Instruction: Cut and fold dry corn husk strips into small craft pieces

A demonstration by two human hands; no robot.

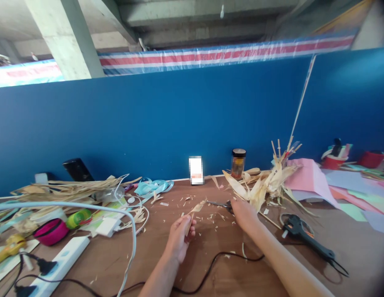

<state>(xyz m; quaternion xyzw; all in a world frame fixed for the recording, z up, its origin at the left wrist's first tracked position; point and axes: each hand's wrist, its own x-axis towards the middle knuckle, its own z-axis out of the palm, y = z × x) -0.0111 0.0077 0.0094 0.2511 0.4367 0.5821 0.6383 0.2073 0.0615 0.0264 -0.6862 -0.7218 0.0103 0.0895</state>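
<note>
My left hand (181,235) is closed around a dry, pale strip of corn husk (198,206), its frayed tip pointing up and to the right. To its right, my right hand (243,212) is on the dark handles of a pair of scissors (221,204). The scissor blades point left, low over the table and apart from the strip. Most of the right fingers are hidden behind the hand. Just beyond that hand lies a bundle of dry corn husks (263,185) with thin sticks standing up from it.
Husk scraps litter the brown table (216,272). A black glue gun (303,233) lies right, near pink paper (306,179). A lidded jar (238,163) stands by the blue partition (179,123). At left are a power strip (63,264), a white cable (133,243) and light-blue ribbon (151,186).
</note>
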